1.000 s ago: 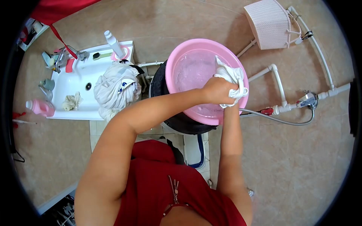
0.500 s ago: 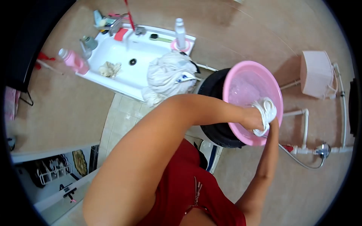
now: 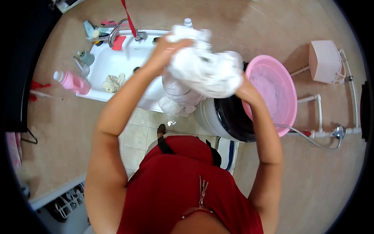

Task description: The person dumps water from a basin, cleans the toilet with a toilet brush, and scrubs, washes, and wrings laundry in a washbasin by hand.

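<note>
A bunched white cloth (image 3: 206, 70), slightly blurred, hangs between my two hands above the right end of the sink. My left hand (image 3: 167, 50) grips its left side, thumb over the fabric. At its lower right edge my right hand (image 3: 246, 90) is closed on the cloth, fingers partly hidden behind it. Beneath lies a heap of wet white laundry (image 3: 181, 95) on the sink's edge. The pink basin (image 3: 294, 99) holds sudsy water and rests on a black-topped drum (image 3: 233, 117), just right of my right hand.
In the white sink (image 3: 105, 62) lies a small cream cloth (image 3: 113, 82). A pink bottle (image 3: 74, 82) stands at its left corner, near a faucet (image 3: 117, 31). A pale pink basket (image 3: 325, 62) and white pipes (image 3: 319, 113) are on the right, with a hose (image 3: 311, 142).
Both hands have moved left from over the pink basin to above the sink. The white cloth, twisted tight between them before, is now spread into a looser bunch.
</note>
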A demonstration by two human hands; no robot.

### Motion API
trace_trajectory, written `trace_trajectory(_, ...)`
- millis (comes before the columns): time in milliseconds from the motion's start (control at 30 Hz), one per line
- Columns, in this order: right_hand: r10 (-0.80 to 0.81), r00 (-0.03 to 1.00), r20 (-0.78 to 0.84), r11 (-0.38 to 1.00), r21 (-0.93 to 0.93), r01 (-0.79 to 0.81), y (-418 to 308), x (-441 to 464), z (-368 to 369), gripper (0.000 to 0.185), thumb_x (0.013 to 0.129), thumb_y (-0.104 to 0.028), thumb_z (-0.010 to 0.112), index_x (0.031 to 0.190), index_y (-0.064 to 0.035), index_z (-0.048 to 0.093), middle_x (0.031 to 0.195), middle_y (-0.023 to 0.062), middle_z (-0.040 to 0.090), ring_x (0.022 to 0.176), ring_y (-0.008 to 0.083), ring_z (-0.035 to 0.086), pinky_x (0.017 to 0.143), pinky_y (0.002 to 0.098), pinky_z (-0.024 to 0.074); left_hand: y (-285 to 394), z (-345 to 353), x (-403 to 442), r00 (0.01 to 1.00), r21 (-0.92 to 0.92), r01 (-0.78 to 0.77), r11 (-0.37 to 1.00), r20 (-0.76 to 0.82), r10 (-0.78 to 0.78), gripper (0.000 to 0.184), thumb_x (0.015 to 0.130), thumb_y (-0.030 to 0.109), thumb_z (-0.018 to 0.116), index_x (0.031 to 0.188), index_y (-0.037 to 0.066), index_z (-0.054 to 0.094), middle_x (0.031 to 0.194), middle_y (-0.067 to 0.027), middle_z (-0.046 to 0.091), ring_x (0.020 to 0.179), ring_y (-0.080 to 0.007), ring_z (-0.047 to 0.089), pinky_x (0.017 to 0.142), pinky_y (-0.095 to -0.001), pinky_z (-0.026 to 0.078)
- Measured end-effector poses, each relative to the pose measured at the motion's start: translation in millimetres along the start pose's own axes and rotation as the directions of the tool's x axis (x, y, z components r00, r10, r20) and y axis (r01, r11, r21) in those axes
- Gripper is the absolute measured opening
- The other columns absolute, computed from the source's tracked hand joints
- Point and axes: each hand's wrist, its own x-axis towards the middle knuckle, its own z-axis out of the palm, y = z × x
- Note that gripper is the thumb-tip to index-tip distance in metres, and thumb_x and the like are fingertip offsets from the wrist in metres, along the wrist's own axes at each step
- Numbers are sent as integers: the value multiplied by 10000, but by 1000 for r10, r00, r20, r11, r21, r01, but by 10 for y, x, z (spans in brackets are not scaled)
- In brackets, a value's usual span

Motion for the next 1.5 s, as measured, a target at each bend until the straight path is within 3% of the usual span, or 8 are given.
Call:
trace_trajectory(67,-236,962,137,969,-35,243,-255,433,553,296,765,-166,627,1014,-5,619,1044,161,638,973,267,595,880,349,446,144,-593,-164,994,84,19,996,-106,-10,293,764,173,713,985,2,628,885,-77,664,745,-141,643,683,-274,522)
trace_trajectory(267,-114,909,401,968,-160,192,77,965,2033,703,725,-369,718,1287,-29,467,1214,239,501,1130,356,483,958,418,386,-145,-2338,-495,983,523,160,837,-161,-88,311,786,158,639,1051,-2,611,931,-83,662,801,-153,630,728,-290,502)
trace_trajectory(433,125,958,260,739,-668,85,178,792,1997,881,618,-423,798,1377,-265,379,1487,172,204,1373,394,168,1004,715,126,-1538,-3404,-942,949,996,83,36,-68,-309,712,698,357,726,1291,54,473,1227,-233,533,1096,-340,550,921,-391,444)
trace_trajectory(700,195,970,149,653,-757,-15,339,462,1715,751,644,-227,787,1316,-261,455,1378,139,390,1183,367,466,958,524,389,-1749,-2922,-1032,967,937,229,-265,-251,-52,721,709,433,721,1330,191,446,1408,-158,350,1235,-351,395,999,-576,305)
trace_trajectory(933,-104,951,-290,967,-254,28,354,413,1025,404,664,-48,675,1064,-73,626,1001,151,623,947,338,593,827,375,477,-1694,-2847,-893,962,916,231,-329,-265,-62,744,703,481,708,1339,203,440,1436,-151,317,1302,-379,321,1028,-623,217)
trace_trajectory(1100,125,840,-529,948,315,57,-254,313,294,365,733,-26,674,1085,26,596,954,75,655,839,121,597,766,237,472,-1654,-2639,-854,970,901,226,-371,-243,1,771,694,497,706,1355,223,419,1441,-148,307,1297,-383,331,1016,-632,236)
trace_trajectory(1200,40,717,-696,964,215,155,-573,186,-261,373,722,-30,680,1081,26,595,952,88,657,837,143,611,770,251,477,-1698,-2584,-818,979,903,202,-380,-192,64,782,681,501,713,1352,233,414,1439,-114,327,1287,-386,345,1012,-629,249)
trace_trajectory(1500,-147,218,-965,939,-67,337,-582,-550,-1751,373,734,-62,700,1068,51,580,951,121,637,821,206,619,738,306,497,-2188,-2996,-844,803,926,136,-353,-312,-508,492,793,518,576,1210,257,578,1233,-52,573,1143,-256,531,939,-619,349)
